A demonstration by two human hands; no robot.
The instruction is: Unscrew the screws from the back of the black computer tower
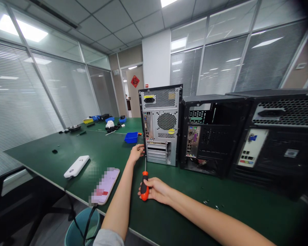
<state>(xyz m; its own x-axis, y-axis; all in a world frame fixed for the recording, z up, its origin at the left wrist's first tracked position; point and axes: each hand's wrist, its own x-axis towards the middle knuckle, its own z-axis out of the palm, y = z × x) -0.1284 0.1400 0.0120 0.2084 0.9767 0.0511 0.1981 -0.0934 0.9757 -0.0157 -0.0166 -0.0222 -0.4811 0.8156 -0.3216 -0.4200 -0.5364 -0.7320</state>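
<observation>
A computer tower (159, 126) stands upright on the green table, its grey back panel with fan grille and slots facing me. My right hand (154, 190) is closed around the red and black handle of a screwdriver (144, 186). The screwdriver points away from me, its shaft reaching the lower left edge of the tower's back. Whether the tip sits in a screw is too small to tell. My left hand (136, 153) is at the tower's lower left side, fingers stretched out against it; the fingertips are partly hidden.
Two black computer cases (207, 136) stand to the right. Small screws (217, 207) lie in front of them. A blue tray (131, 137) sits behind my left hand. On the left are a phone (106, 188) and a white power bank (76, 166) with cables. A teal bin (78, 222) stands below the edge.
</observation>
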